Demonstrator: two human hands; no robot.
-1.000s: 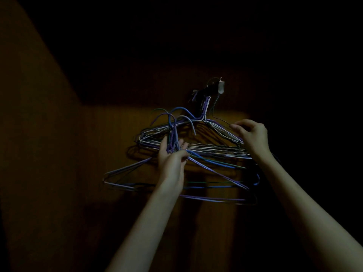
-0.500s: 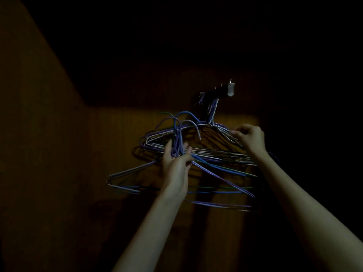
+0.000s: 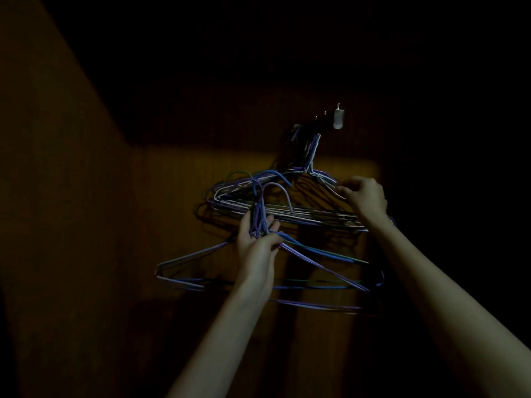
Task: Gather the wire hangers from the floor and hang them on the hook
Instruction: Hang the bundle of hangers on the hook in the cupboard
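Note:
A metal hook rack (image 3: 330, 122) sticks out of the dark wooden wall, high and right of centre. Several wire hangers (image 3: 310, 150) hang from it by their necks, their shoulders fanned out below. My left hand (image 3: 257, 248) grips the necks of a second bunch of purple and blue wire hangers (image 3: 184, 261), held up below the hanging ones with their hooks curving upward. My right hand (image 3: 365, 196) pinches the right shoulder wires of the hanging bunch.
A brown wooden wall (image 3: 172, 214) fills the view, lit only in a band behind the hangers. A side wall (image 3: 51, 196) angles in from the left. The upper part is in deep shadow.
Both hands have stayed on their bunches; the hook rack and hangers sit a little further right in view as my head turned.

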